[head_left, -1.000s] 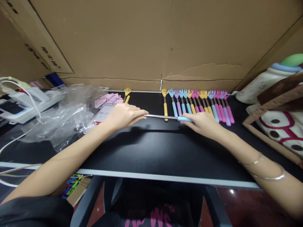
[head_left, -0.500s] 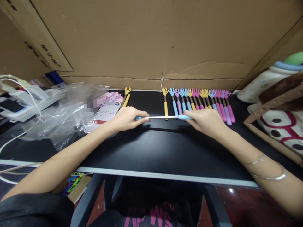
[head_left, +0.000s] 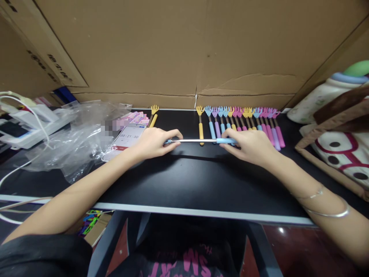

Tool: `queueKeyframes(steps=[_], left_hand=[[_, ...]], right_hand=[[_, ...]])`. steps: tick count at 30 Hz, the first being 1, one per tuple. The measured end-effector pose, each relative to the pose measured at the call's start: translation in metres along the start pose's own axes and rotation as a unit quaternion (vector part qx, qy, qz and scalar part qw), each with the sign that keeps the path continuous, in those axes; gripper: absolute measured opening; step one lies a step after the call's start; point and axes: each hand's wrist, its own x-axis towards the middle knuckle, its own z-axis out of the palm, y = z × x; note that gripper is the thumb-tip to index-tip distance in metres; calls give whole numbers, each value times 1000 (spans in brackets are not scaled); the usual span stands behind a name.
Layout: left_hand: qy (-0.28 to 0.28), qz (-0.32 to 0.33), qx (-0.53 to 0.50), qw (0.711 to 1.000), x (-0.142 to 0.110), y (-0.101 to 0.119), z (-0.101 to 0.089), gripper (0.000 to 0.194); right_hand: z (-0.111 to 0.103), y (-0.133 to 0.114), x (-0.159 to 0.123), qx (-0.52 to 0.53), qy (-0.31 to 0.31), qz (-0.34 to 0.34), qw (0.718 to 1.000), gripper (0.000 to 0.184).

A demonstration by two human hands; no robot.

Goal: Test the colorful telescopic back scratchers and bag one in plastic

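Note:
Between my hands, level above the black table, is a blue back scratcher with its silver rod drawn out. My left hand is closed on the blue head end, which its fingers mostly hide. My right hand grips the blue handle at the other end. Behind it, a row of several back scratchers in yellow, blue, purple and pink lies with the claw heads toward the cardboard. A yellow back scratcher forms the row's left end. Beyond my left hand lies another yellow one.
A phone showing a timer lies left, among clear plastic bags and pink-purple packets. A white power strip with cables is far left. Cardboard stands behind. At right are a bottle and a patterned bag.
Both hands keep hold of the back scratcher in almost the same place. The left fingers are a little more arched, and the view has shifted slightly.

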Motion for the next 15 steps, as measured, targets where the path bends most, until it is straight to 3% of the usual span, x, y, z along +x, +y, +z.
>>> queueKeyframes(steps=[7,15], left_hand=[[71,26,-8,997,-1,-1,1,31],[146,79,72,983,-2,-1,2,33]], right_hand=[[3,6,0,17,19,-12,1000,46],[9,8,-1,86,-27,2,996,47]])
